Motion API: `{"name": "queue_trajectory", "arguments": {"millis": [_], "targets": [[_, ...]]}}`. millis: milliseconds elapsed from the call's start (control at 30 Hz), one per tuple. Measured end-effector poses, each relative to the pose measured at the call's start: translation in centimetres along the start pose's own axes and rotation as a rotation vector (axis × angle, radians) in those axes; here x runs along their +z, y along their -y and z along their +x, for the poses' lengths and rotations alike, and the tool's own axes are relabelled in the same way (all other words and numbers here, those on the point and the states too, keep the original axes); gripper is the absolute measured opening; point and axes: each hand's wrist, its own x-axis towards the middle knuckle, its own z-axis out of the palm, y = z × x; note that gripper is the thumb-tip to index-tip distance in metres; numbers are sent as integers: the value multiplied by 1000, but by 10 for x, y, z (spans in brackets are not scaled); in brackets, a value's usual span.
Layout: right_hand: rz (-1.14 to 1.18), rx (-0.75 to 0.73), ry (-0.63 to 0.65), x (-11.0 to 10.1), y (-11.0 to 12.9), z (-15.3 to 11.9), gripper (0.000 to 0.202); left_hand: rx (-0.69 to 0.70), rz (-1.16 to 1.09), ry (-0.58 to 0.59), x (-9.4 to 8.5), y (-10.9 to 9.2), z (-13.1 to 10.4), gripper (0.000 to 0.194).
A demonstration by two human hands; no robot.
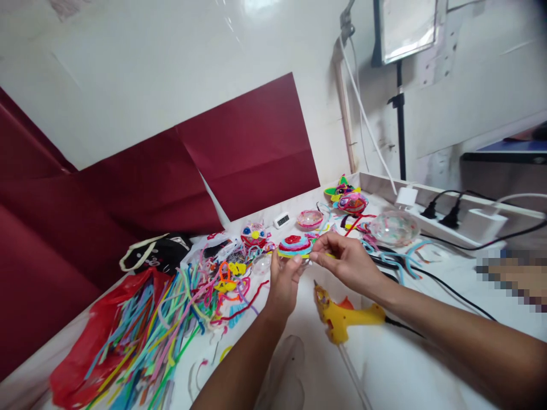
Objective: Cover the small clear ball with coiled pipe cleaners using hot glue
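My left hand [284, 280] grips the near left edge of a small dome [294, 245] wound with red, blue and pink pipe cleaner. Along the dome's lower rim runs a yellow pipe cleaner [327, 255], its loose end pinched between the thumb and fingers of my right hand [342, 259]. Just below both hands a yellow hot glue gun [348, 320] lies on its side on the white table, nozzle toward my hands. Part of the dome is hidden behind my fingers.
Many loose pipe cleaners [171, 324] spill from a red bag [94, 341] on the left. Clear plastic half-shells [395, 228], a small digital timer [281, 220] and a finished-looking colourful figure [348, 196] stand behind. Cables and a power strip [444, 222] line the right edge.
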Motion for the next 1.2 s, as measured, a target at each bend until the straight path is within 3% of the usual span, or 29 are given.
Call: {"name": "queue_trajectory", "arguments": {"millis": [333, 567, 733, 1200], "targets": [[-23, -7, 10, 0, 1, 0, 13, -4, 44, 26, 1, -3, -3, 39], [-28, 26, 46, 6, -2, -3, 17, -42, 29, -135, 3, -1, -14, 53], [-44, 39, 55, 8, -3, -6, 20, -37, 103, -184, 3, 2, -20, 61], [-52, 110, 183, 16, -16, -15, 17, -36, 24, -91, -34, 8, -26, 38]]}}
